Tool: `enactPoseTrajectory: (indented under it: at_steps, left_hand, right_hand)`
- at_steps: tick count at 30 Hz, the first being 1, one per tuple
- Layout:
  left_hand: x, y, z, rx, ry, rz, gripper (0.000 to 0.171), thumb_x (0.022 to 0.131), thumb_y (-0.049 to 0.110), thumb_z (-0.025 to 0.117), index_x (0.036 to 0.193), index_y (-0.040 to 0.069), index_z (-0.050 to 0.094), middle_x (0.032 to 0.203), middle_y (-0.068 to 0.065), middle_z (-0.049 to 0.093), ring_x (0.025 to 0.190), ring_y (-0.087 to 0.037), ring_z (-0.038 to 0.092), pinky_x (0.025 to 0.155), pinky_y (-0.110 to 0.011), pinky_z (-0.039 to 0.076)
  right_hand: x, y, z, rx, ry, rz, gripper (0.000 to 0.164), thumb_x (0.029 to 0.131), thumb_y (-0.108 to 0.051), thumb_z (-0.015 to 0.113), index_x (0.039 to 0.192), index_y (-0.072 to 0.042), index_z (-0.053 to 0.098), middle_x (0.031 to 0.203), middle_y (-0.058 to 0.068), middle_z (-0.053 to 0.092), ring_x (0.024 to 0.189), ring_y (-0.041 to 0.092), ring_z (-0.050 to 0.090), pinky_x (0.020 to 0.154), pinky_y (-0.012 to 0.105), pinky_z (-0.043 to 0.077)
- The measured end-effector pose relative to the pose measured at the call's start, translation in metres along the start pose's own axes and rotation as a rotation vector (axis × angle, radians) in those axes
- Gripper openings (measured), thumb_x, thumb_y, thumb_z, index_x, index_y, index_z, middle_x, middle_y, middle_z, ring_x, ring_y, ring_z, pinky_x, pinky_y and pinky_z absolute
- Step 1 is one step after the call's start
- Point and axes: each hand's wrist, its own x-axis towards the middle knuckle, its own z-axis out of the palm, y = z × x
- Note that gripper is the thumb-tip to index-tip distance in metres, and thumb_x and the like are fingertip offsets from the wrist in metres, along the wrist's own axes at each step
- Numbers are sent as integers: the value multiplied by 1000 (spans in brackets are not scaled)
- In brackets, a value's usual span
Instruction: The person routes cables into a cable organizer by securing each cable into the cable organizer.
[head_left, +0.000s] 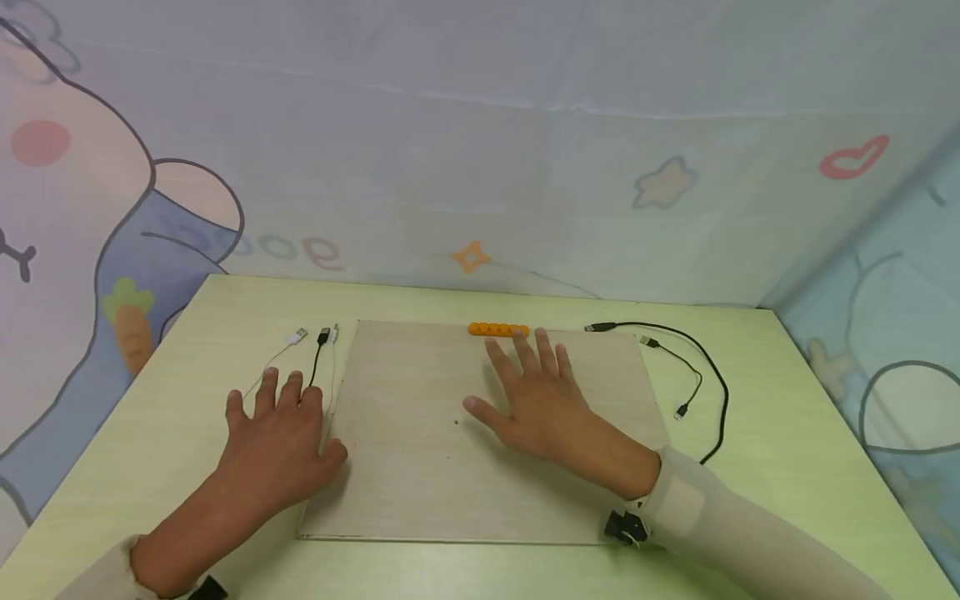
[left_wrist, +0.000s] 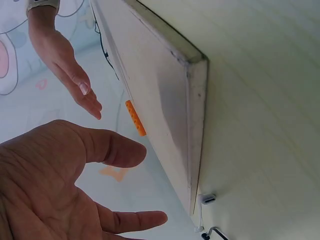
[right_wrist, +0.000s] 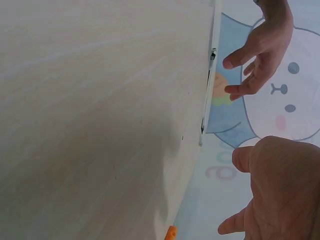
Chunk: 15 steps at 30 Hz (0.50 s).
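My left hand (head_left: 277,446) hovers over the left edge of a pale flat board (head_left: 420,492), its fingers spread and holding nothing. Over the right half of the same board, my right hand (head_left: 540,408) reaches forward with fingers apart, also bare. Just beyond its fingertips lies an orange cable organizer strip (head_left: 498,329) at the board's far edge. Ahead of the left hand are a white USB cable (head_left: 297,337), a black USB cable (head_left: 323,337) and a thin white cable (head_left: 334,335), partly hidden by that hand. In the left wrist view, a gap separates the left thumb from the board.
Right of the board, a long black cable (head_left: 723,392) curves along the table (head_left: 787,467), with a short black USB cable (head_left: 693,367) inside its bend. A printed cloth (head_left: 480,167) hangs behind the table's far edge. The board stands slightly raised above the tabletop.
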Motion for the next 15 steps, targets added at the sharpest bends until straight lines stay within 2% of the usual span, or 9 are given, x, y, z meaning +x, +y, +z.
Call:
enactPoseTrajectory:
  at_steps: [6,15]
  left_hand:
    - [0,-1,-2,21,-9,-16,58,94,31,72,129,-14,63,158,-44,51,158,-72,31,114,-95,24]
    - [-3,-10,-3,25,-53,-37,57,95,26,72,132,-16,64,160,-43,49,159,-72,28,107,-92,31]
  right_hand:
    - [1,-1,1,-1,-6,-7,89,112,-70,49,180,-17,29,186,29,21,175,58,6,138,76,11]
    - [2,-5,0,-15,-3,-20,89,111,-71,48,179,-17,31,185,29,25,174,58,7,138,77,11]
